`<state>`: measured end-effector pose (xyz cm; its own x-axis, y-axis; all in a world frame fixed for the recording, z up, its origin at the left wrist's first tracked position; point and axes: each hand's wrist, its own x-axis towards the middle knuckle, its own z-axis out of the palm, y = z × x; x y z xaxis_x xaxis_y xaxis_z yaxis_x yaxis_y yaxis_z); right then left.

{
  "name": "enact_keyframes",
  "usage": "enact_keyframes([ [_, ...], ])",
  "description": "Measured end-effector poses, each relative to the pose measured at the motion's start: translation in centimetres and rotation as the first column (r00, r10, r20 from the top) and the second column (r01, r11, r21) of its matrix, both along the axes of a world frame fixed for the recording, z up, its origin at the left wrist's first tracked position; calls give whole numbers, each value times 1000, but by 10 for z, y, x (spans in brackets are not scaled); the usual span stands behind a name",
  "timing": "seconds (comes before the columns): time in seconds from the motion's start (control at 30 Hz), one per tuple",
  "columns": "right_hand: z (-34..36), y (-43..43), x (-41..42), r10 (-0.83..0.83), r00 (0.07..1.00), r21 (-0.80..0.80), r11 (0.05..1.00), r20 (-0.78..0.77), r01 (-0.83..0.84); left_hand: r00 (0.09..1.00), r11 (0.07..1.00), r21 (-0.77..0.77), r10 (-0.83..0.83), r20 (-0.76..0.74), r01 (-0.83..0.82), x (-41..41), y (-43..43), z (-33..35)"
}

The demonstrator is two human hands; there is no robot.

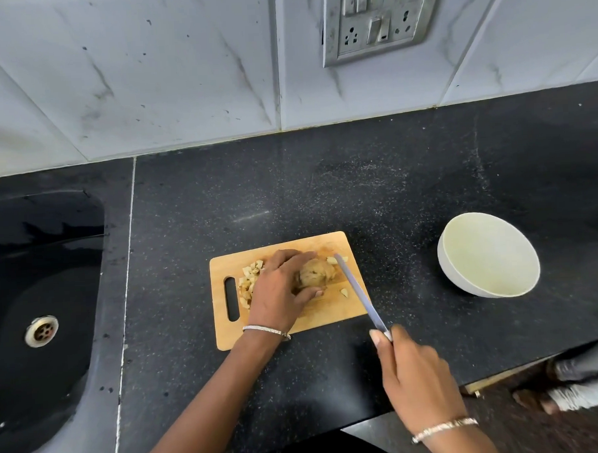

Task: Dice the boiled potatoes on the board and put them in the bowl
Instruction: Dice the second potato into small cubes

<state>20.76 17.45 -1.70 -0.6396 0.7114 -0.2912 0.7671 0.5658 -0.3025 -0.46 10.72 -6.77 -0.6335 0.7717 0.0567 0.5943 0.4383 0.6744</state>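
- Right hand (413,368) nearest the lens: fingers wrapped round the handle of a knife (357,289), index finger stretched up toward the blade.
- Blade runs up and left across the right edge of the wooden chopping board (329,314). Its tip is just beside the right side of the potato (315,273); cannot tell if steel touches it.
- Left hand (279,288) clamps the potato from above, fingers curled over the top and far side, thumb on the near side. Potato is whole, skin on, sitting mid-board.
- Diced potato pile (250,279) is on the board, left of the left hand, next to the handle slot.
- Two loose pieces lie right of the potato: one by the knife tip (331,260), one nearer the front (344,293).
- White bowl (487,254) stands on the black speckled bench (289,192), right of the board and well apart from it.
- Thin bracelet on each wrist.
- Black sink (41,391) with a metal drain (41,330) at far left.
- Marbled tile wall behind, with a socket plate (374,21).
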Motion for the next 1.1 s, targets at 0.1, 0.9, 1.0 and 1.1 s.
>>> enact_keyframes([
  [0.1,-6,3,-25,23,999,7,1000,-45,-23,999,999,-44,28,31,-27,2,-4,3],
  [0.9,-22,9,-82,55,998,3,998,-7,-55,998,998,-21,59,-4,-59,-2,-2,-1],
  [1.0,-24,8,-86,49,999,13,999,17,-50,997,998,-4,66,41,-66,-4,-2,-4],
  [1.1,-21,4,-73,50,997,27,998,64,-52,996,998,11,66,62,-67,-3,-3,-6],
])
